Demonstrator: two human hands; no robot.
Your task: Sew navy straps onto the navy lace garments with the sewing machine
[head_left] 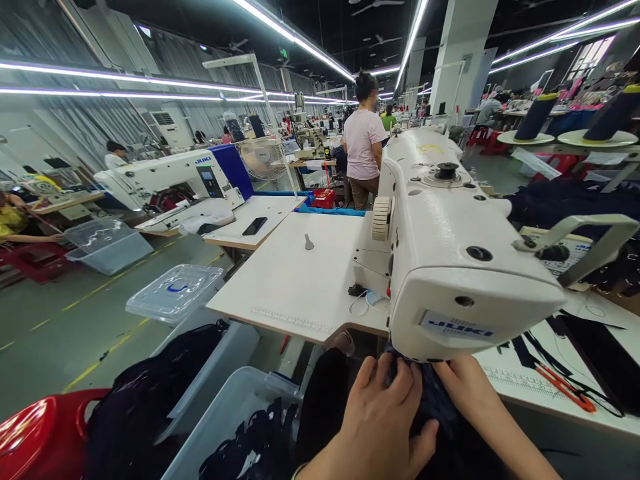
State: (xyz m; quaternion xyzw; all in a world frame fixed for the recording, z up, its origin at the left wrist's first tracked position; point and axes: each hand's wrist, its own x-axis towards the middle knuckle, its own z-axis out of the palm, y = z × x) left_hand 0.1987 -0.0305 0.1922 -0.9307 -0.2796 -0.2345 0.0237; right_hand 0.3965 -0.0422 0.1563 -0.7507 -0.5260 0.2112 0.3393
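Note:
A white sewing machine (465,287) marked JUKI stands right in front of me, its head hiding the needle area. Below it hangs dark navy fabric (434,400). My left hand (383,413) is closed on the near part of this fabric, with its fingers bent over the cloth and the fingertips close under the machine head. My right hand (465,383) reaches in from the right and touches the fabric's right side. The machine head covers most of its fingers, so I cannot tell how they are placed.
Orange-handled scissors (565,390) and a black phone-like slab (605,360) lie on the right tabletop. A clear bin (240,387) with navy straps stands at lower left, near a red stool (35,433). Another phone (255,227) lies on the adjoining table. A person (363,137) stands ahead.

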